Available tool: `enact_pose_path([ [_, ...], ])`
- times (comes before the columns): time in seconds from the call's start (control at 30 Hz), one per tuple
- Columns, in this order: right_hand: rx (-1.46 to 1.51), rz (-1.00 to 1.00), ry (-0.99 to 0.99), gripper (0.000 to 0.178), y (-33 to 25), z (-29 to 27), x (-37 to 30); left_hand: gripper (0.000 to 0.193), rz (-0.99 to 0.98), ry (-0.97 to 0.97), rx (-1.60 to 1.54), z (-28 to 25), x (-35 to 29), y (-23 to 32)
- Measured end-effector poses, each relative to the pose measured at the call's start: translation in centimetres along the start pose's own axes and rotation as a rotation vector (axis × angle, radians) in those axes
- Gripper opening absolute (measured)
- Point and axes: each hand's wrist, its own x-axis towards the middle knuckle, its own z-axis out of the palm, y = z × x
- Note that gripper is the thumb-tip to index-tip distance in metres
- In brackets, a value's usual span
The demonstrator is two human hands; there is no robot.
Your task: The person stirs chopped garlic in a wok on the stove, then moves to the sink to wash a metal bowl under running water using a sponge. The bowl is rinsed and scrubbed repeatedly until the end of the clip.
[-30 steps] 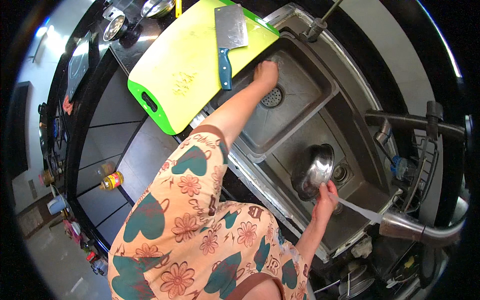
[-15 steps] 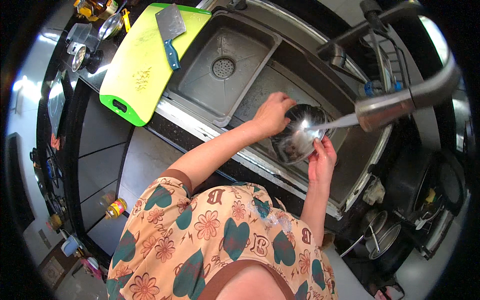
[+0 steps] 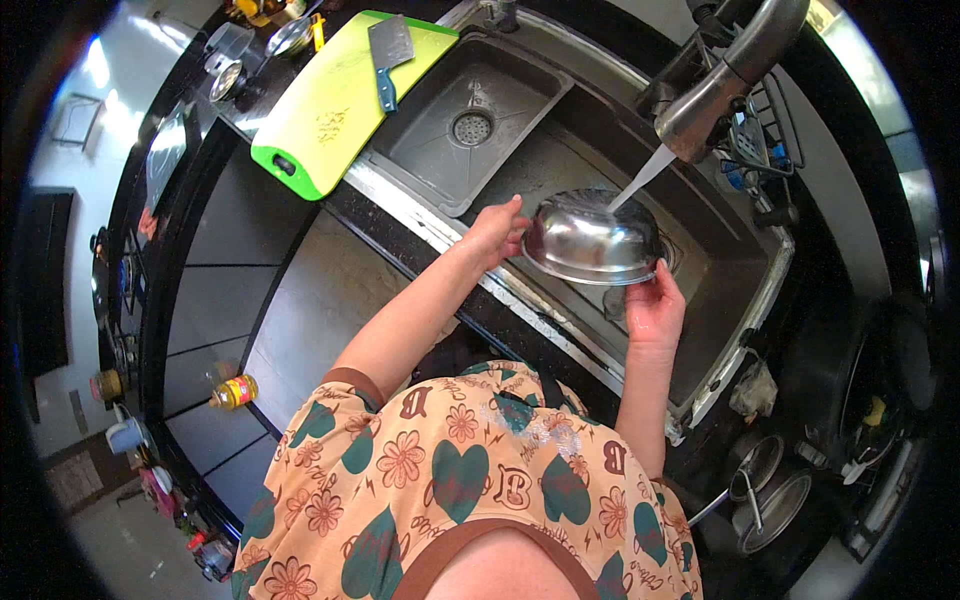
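Note:
A shiny stainless steel bowl [image 3: 590, 245] is tilted over the right-hand sink basin [image 3: 545, 165], its outer side facing up. Water from the dark pull-down faucet [image 3: 700, 115] runs onto it. My right hand [image 3: 655, 303] grips the rim at the bowl's lower right, thumb against the edge. At the bowl's left side is my left hand [image 3: 492, 236], thumb raised and fingers apart; its fingertips are close to the rim, and whether they touch it I cannot tell.
A green cutting board [image 3: 335, 105] lies left of the left basin [image 3: 455, 95], with a blue-handled cleaver [image 3: 388, 60] on it. A dish rack [image 3: 765, 130] stands behind the faucet. Pots [image 3: 765, 500] are at lower right, and a yellow bottle [image 3: 235, 392] is at left.
The bowl has turned so that its outer side faces up under the water. My left hand has come off its surface and moved left; my right hand still holds the rim.

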Motion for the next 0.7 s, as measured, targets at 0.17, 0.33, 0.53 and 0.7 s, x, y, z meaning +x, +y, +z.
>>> enact_pose_path([
  [0.17,-0.035,0.07,-0.065,0.015,-1.9,-4.2,1.8,0.019,0.038,-0.218,-0.322,1.2,-0.1,-1.0],
  [0.33,-0.538,-0.087,0.018,0.028,-3.1,-8.1,2.4,0.017,0.108,-0.145,-0.235,6.2,-2.5,1.9],
  [0.53,-0.825,-0.281,-0.042,0.037,-3.8,-8.5,1.1,0.015,0.225,-0.164,0.049,9.1,-2.4,2.2],
  [0.7,-0.895,-0.292,-0.173,0.038,-3.8,-6.0,-0.3,0.022,0.405,-0.081,0.339,10.8,-2.8,1.3],
])
